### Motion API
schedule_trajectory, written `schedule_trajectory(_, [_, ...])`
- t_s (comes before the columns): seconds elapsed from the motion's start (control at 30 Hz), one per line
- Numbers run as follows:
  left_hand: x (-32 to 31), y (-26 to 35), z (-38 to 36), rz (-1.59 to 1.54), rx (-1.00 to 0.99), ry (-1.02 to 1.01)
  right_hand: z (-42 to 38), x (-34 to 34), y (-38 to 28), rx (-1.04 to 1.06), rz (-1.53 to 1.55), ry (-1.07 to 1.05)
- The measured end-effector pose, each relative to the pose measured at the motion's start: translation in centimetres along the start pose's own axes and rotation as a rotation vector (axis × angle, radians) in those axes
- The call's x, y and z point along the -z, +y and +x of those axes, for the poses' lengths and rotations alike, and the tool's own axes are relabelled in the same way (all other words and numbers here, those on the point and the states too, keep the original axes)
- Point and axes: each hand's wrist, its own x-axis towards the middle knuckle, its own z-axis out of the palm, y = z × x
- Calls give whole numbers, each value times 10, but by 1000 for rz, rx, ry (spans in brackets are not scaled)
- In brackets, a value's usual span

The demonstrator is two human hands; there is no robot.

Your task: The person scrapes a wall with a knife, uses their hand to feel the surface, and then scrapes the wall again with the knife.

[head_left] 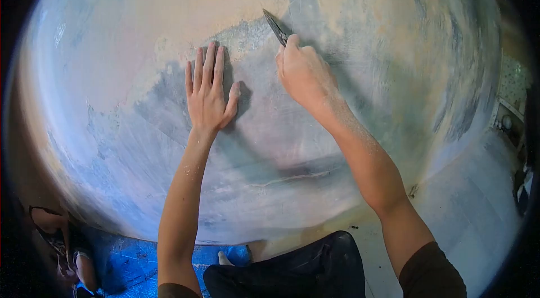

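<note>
My left hand [207,98] lies flat, fingers spread, against a large mottled surface [129,34] that looks curved in this lens. Its patches are cream, grey and pale blue. To the right, my right hand [306,73] is closed round a dark, pointed scraper-like blade [274,25]; the fingers hide its handle. The blade points up and left, its tip at the border between a cream layer and a rough grey patch. Pale dust covers my right hand and forearm.
A bright blue sheet [126,261] covers the floor at lower left, where another person [59,242] is partly visible. My dark-clothed leg [292,272] is at the bottom middle. Pale floor [467,208] extends to the right, with cluttered items [509,121] at the far edge.
</note>
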Motion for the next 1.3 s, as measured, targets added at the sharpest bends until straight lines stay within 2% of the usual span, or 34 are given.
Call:
schedule_trajectory(0.43, [-15,2,49,8,-5,98,5,21,-13,-102,-39,-105])
schedule_trajectory(0.7, [-15,6,48,35,29,86,13,19,-1,-50,-44,-71])
schedule_trajectory(0.9, [-15,7,45,32,46,113,7,29,-15,-107,-33,-124])
schedule_trajectory(1.3, [-14,7,42,13,59,132,8,11,-13,-115,17,-43])
